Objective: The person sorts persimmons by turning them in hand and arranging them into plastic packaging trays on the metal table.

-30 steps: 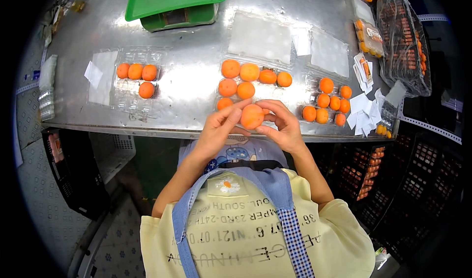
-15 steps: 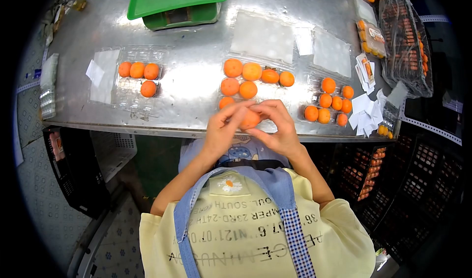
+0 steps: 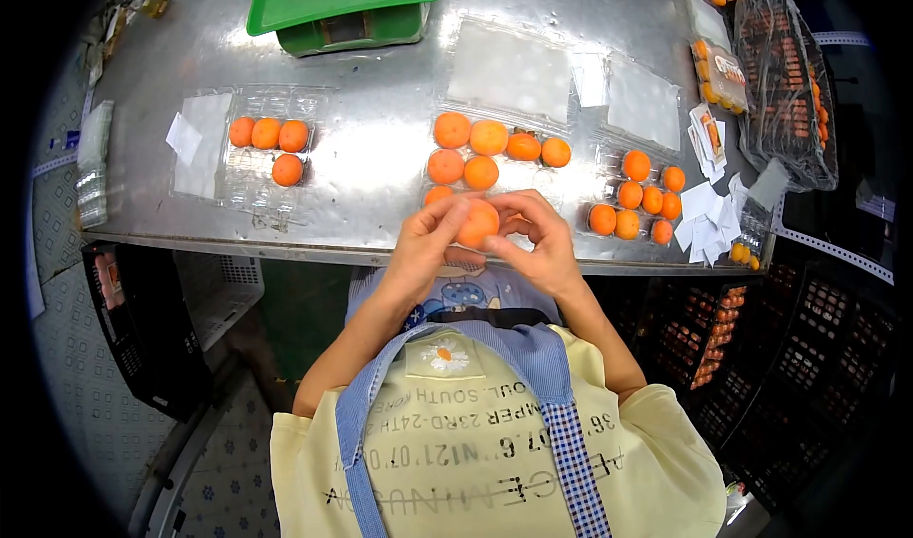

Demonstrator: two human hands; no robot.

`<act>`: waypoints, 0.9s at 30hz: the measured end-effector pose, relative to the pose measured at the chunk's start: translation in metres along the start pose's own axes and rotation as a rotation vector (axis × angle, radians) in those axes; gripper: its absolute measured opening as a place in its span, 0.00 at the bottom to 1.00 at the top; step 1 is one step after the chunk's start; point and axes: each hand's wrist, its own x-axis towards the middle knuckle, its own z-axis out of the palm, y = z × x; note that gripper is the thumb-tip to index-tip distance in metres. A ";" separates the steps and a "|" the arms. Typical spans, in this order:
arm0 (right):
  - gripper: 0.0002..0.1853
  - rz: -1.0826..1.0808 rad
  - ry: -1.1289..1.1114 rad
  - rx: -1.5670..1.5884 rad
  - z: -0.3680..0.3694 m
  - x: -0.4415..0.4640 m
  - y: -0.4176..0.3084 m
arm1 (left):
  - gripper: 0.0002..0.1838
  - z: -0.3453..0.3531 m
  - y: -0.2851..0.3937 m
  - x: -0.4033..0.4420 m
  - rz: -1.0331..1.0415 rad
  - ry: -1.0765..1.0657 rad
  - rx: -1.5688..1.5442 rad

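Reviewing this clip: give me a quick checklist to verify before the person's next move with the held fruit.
1. Grip on the held fruit: ok; left hand and right hand both touch it.
2. Held fruit's underside sound: cannot tell; it faces away from the camera.
3. Middle tray open: ok; its lid lies back, beyond the fruit.
4. Space in the middle tray's second row: ok; bare right of its two fruits.
5. Middle tray's near row: cannot tell; hands hide part.
6. Left tray full: not ok; four fruits only.
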 end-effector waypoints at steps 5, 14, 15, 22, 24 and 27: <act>0.22 0.023 0.015 -0.066 0.005 0.002 0.001 | 0.19 0.001 -0.004 0.001 0.015 0.038 0.031; 0.27 -0.080 -0.009 -0.288 0.006 0.001 0.004 | 0.21 0.002 -0.001 0.001 -0.097 0.052 -0.091; 0.28 -0.109 -0.002 -0.359 0.007 0.002 0.000 | 0.22 0.000 -0.006 0.003 -0.091 0.062 -0.069; 0.29 -0.095 0.034 -0.457 0.013 0.005 0.004 | 0.24 0.001 -0.018 0.004 0.062 0.174 0.057; 0.26 0.110 0.038 -0.033 0.008 0.003 0.015 | 0.25 0.003 -0.010 0.000 0.085 0.102 -0.022; 0.25 0.316 0.031 0.402 -0.006 0.003 0.020 | 0.25 0.004 -0.002 -0.002 0.096 0.042 -0.035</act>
